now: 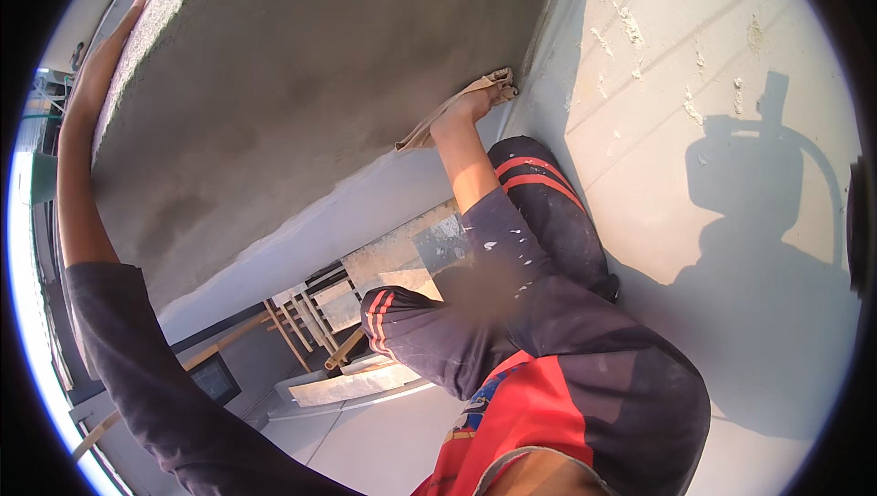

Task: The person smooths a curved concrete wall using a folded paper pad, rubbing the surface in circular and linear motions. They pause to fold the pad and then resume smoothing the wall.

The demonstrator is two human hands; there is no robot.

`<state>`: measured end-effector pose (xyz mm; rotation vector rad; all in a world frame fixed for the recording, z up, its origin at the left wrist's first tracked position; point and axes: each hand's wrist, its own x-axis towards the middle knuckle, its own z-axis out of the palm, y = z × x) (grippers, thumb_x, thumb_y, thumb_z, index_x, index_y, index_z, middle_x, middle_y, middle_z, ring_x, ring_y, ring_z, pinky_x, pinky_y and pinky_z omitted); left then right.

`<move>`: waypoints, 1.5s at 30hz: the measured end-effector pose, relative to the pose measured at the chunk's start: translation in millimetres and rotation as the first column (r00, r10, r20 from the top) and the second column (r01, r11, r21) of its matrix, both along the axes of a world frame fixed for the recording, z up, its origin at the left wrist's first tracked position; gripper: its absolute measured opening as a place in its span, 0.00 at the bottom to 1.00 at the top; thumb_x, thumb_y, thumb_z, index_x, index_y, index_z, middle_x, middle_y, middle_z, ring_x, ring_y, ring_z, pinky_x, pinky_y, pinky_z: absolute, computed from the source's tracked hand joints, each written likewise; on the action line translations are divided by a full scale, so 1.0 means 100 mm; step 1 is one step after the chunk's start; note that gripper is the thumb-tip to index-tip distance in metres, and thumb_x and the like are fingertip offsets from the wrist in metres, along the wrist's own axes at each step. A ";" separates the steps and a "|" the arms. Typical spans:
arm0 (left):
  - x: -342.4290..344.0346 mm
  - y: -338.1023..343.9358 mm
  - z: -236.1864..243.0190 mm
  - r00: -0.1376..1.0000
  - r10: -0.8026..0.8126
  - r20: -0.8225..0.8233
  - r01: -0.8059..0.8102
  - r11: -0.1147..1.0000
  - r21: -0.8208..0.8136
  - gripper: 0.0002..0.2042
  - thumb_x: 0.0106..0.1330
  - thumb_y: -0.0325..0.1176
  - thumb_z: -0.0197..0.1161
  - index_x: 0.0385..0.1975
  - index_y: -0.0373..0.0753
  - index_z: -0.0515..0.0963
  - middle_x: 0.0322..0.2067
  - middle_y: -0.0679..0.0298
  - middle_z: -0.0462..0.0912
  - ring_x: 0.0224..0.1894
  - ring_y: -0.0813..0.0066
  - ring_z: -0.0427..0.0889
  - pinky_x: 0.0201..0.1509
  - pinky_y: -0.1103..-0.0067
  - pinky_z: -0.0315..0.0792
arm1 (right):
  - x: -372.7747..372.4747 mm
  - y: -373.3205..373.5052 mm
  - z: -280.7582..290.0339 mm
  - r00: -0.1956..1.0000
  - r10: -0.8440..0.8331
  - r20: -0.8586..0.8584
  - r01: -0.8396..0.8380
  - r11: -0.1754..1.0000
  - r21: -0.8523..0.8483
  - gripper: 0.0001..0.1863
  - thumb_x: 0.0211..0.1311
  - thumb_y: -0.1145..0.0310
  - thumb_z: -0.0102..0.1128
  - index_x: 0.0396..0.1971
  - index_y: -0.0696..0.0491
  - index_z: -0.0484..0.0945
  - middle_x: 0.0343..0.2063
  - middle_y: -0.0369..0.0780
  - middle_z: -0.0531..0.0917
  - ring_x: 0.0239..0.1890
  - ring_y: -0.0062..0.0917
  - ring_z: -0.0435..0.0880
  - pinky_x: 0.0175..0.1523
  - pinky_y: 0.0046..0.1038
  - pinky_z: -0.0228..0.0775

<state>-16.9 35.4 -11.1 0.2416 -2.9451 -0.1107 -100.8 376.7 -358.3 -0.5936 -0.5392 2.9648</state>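
A grey plastered surface (311, 67) with a rough, pale edge (155, 30) fills the upper left. My left hand (114, 39) lies along that edge at the far left, its fingers stretched out against it. Near the corner with the pale wall, my right hand (468, 108) presses a crumpled beige cloth or paper sheet (420, 137) to the lower part of the grey surface; the fingertips are partly hidden by it. My bent legs (548, 213), in dark trousers with red stripes, are beneath my right arm.
A pale wall (639, 112) with plaster smears and a shadow stands close on my right. Below the plastered surface lie stacked boards and panels (356, 281), timber poles (292, 336) and a long board (347, 388) at a step. A bright opening runs along the far left.
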 end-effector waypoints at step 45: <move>0.11 0.30 0.12 0.998 0.010 0.064 -0.011 1.000 0.020 0.25 0.73 0.42 0.42 0.69 0.45 0.57 0.68 0.64 0.59 0.70 0.70 0.57 0.73 0.74 0.49 | 0.29 -0.27 -0.32 0.980 -0.054 0.193 -0.023 0.927 0.373 0.40 0.72 0.44 0.25 0.70 0.55 0.28 0.72 0.48 0.30 0.74 0.38 0.28 0.75 0.40 0.24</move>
